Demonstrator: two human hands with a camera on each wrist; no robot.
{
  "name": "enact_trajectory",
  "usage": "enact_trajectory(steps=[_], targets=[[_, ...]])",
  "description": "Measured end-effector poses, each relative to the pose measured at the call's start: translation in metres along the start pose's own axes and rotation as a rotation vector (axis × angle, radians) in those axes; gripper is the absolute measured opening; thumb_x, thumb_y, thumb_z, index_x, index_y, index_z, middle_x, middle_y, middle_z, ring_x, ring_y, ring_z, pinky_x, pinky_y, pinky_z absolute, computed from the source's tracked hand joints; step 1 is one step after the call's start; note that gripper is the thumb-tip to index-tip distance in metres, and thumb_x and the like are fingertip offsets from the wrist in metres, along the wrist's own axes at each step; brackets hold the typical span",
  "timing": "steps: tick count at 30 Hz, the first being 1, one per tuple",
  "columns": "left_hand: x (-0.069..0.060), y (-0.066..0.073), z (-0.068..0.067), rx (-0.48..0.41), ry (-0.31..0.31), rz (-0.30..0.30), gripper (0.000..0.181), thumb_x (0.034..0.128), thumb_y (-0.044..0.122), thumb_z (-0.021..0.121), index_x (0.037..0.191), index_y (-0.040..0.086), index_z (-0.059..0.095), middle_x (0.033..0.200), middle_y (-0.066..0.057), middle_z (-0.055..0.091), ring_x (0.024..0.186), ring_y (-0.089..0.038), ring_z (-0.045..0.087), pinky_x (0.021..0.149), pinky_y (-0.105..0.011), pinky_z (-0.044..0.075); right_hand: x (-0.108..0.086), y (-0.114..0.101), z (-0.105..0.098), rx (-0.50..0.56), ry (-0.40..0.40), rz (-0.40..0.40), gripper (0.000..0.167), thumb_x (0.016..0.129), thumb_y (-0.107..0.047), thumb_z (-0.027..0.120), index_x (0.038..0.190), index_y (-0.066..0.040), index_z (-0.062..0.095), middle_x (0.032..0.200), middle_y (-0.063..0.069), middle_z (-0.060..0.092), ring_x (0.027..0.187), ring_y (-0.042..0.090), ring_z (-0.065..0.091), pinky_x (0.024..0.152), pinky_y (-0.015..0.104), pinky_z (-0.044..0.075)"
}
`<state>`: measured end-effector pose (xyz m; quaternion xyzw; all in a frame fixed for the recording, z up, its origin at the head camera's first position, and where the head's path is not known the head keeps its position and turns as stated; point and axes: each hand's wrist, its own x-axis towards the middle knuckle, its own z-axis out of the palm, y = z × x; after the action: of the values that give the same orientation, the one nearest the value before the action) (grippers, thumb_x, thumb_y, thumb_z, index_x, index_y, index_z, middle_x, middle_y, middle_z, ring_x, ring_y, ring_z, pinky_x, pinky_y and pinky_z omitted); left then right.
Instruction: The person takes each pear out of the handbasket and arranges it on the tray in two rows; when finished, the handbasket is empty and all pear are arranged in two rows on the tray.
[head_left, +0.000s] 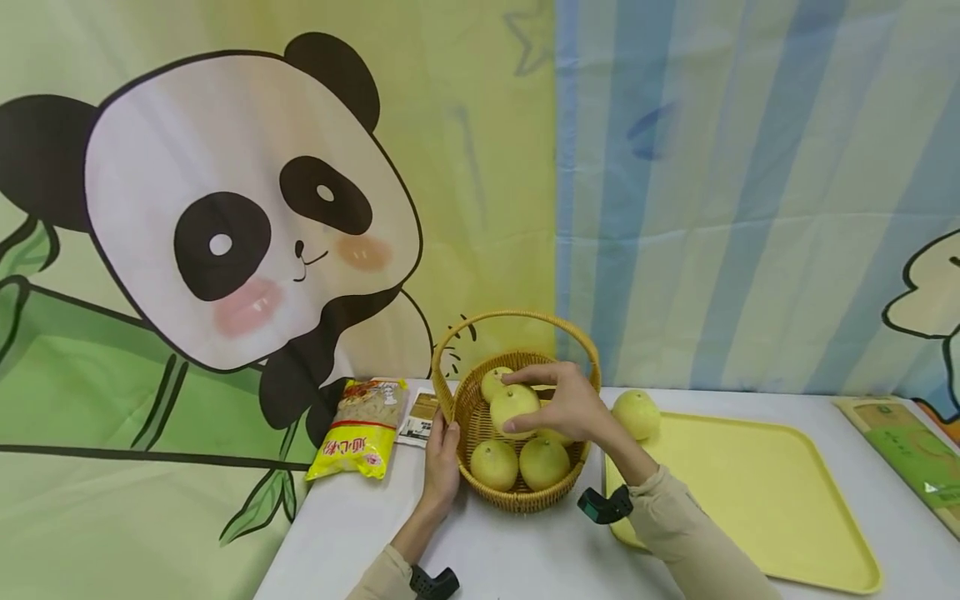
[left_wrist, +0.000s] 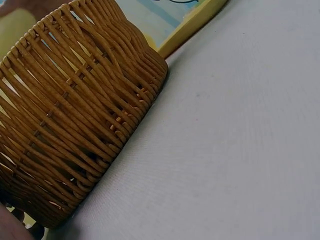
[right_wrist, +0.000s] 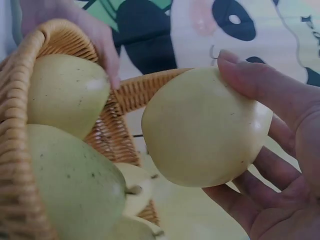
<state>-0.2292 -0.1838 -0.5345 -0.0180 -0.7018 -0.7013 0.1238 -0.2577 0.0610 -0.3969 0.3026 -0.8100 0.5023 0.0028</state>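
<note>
A wicker basket (head_left: 521, 502) with an upright hoop handle stands on the white table. My left hand (head_left: 441, 468) grips its left side near the handle's foot; the left wrist view shows mostly the woven wall (left_wrist: 75, 100). Between the thumb and fingers of my right hand (head_left: 573, 408) is a yellow-green pear (head_left: 514, 410), held over the basket's opening. Seen closer in the right wrist view, the held pear (right_wrist: 205, 130) is beside the rim. Several other pears lie inside, among them a front left pear (head_left: 494, 465) and a front right pear (head_left: 544, 462).
A yellow tray (head_left: 750, 492) lies right of the basket, with one pear (head_left: 636, 414) at its back left corner. Left of the basket are a yellow food bag (head_left: 360, 429) and a small packet (head_left: 418, 419). A green package (head_left: 903, 454) lies far right.
</note>
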Motion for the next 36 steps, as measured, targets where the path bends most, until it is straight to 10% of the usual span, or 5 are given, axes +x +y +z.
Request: enact_trajectory(steps=[22,36], targets=[[0.001,0.001,0.001,0.013,-0.016,0.004,0.058,0.1167,0.029,0.036,0.171,0.017,0.018,0.175,-0.012,0.028,0.161,-0.034,0.028,0.133,-0.052,0.021,-0.063,0.024,-0.082,0.169,0.077,-0.076,0.054,0.079,-0.005,0.093,0.130,-0.005,0.076,0.131,0.016,0.075,0.121,0.011,0.072,0.095,0.036,0.064],[-0.002,0.002,0.000,0.009,-0.008,-0.007,0.058,0.1168,0.027,0.035,0.171,0.017,0.018,0.174,-0.012,0.029,0.161,-0.034,0.029,0.133,-0.051,0.022,-0.104,0.045,-0.145,0.116,0.195,0.002,0.052,0.086,0.006,0.083,0.136,0.004,0.069,0.131,-0.007,0.076,0.111,0.009,0.075,0.083,0.027,0.065]])
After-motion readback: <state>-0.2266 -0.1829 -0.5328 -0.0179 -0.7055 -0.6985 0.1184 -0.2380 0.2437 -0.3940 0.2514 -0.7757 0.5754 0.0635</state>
